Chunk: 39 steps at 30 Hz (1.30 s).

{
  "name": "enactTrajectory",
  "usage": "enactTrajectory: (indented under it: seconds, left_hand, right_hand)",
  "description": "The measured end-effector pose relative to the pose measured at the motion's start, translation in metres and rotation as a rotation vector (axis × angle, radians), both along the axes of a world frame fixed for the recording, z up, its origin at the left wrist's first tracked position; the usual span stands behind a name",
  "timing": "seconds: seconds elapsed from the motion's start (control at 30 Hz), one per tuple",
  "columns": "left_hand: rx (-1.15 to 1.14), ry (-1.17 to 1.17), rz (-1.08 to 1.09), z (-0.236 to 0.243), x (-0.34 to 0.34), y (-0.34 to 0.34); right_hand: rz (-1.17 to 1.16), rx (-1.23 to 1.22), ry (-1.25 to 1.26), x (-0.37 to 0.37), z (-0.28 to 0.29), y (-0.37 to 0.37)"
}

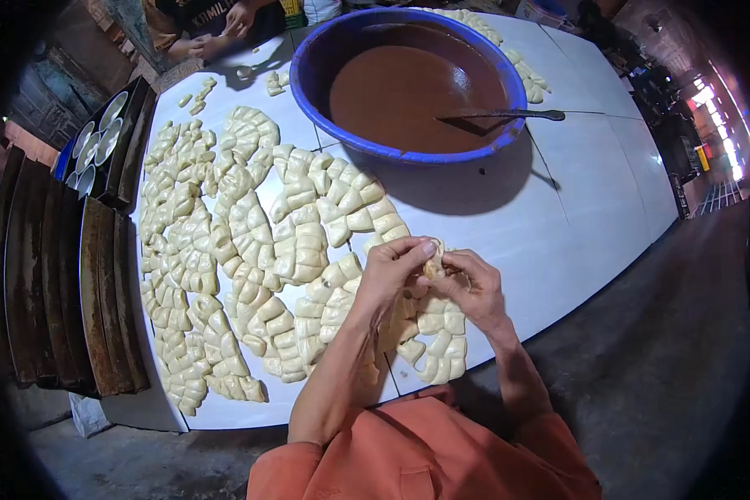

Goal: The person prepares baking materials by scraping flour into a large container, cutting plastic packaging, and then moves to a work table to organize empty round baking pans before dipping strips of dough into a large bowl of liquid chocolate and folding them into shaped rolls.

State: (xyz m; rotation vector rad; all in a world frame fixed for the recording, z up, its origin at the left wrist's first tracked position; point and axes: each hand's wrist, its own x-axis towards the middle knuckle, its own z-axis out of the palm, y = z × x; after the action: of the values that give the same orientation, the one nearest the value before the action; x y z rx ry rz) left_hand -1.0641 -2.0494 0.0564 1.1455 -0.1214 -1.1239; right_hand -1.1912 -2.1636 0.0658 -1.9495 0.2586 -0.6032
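Observation:
My left hand (389, 273) and my right hand (477, 292) meet over the near side of the table. Both pinch one small piece of pale dough (434, 260), its upper end drawn up thin between the fingers. A yellowish-brown patch shows on it; I cannot make out whether this is filling. Rows of cut dough pieces (300, 250) lie below and left of my hands, many still joined in strips. Beyond my hands stands a large blue basin (302, 87) of smooth brown paste (400, 92). A dark long-handled utensil (508, 114) rests in it, its handle over the right rim.
The white-topped table (592, 208) has a curved-looking edge at right. Long dark metal trays (50, 275) stand at its left side, below a dark crate (129, 162) with round pale tins (108, 143). Across the far left corner, a co-worker's hands (217, 40) are near small dough pieces.

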Motion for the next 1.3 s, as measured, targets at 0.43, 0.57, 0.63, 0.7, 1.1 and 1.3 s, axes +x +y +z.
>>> enactTrajectory:
  seconds: [0.43, 0.57, 0.63, 0.7, 1.1, 1.3]
  left_hand:
    - [-0.086, -0.021, 0.003, -0.003, -0.012, 0.003]
    - [-0.179, -0.105, 0.031, 0.006, -0.028, 0.0]
    - [-0.07, -0.423, -0.045, 0.017, -0.029, 0.001]
    - [-0.064, -0.334, -0.043, 0.005, -0.026, -0.003]
    - [0.025, -0.157, -0.041, -0.011, -0.032, -0.017]
    - [0.118, -0.197, -0.203, -0.01, -0.037, -0.02]
  right_hand:
    - [-0.213, -0.271, -0.106, 0.013, -0.012, 0.007]
    - [-0.362, -0.256, -0.121, 0.011, -0.029, 0.002]
    - [-0.382, -0.181, -0.06, 0.008, -0.033, -0.003]
    - [-0.383, -0.096, -0.049, 0.006, -0.028, 0.003]
    - [-0.403, -0.054, -0.028, -0.007, -0.031, 0.002]
    - [-0.379, 0.053, 0.351, -0.031, -0.02, -0.01]
